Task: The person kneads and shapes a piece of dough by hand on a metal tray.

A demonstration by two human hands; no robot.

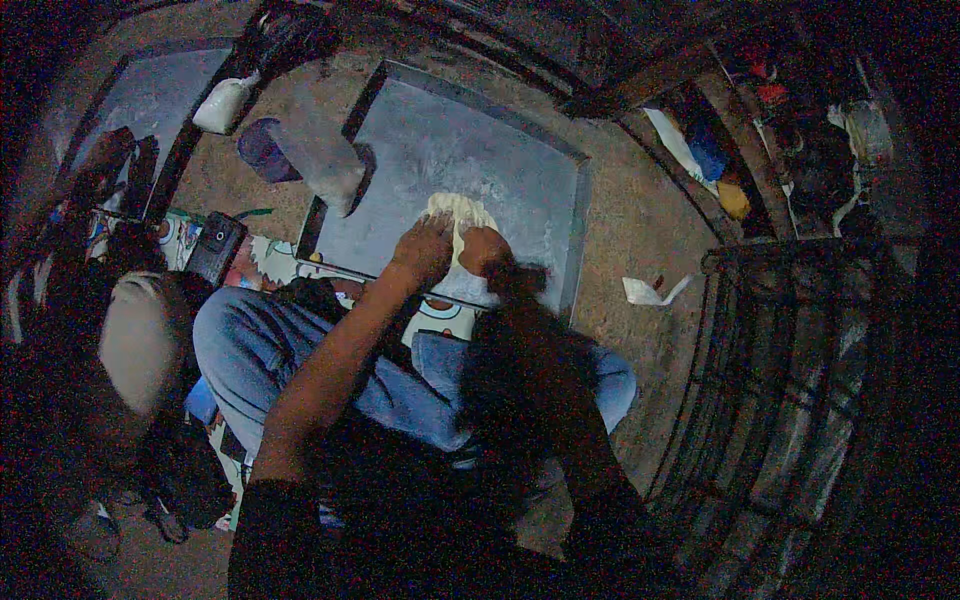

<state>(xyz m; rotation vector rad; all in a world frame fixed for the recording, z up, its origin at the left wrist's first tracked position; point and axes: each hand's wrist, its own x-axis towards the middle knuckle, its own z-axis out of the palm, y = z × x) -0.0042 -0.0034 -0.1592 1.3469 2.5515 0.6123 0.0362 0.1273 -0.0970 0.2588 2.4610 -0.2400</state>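
Note:
A pale, soft mass of dough (462, 208) lies on a grey, flour-dusted sheet (400, 120) with raised edges, set on the floor before my crossed legs. My left hand (424, 250) bears on the near left side of the dough, its fingers curled over it. Beside it, my right hand (486, 252) is closed like a fist against the dough's right side. The picture is dim and grainy, so the fingertips are hard to make out. Smears of flour show on the sheet beyond the dough.
A purple container (266, 150) and a cloudy, whitish bag-like thing (330, 172) stand left of the dough. Further left are a white bag (222, 106), a dark boxy device (216, 248) and another grey sheet (150, 80). A white scrap (652, 291) and dark barred rack (780, 380) are right.

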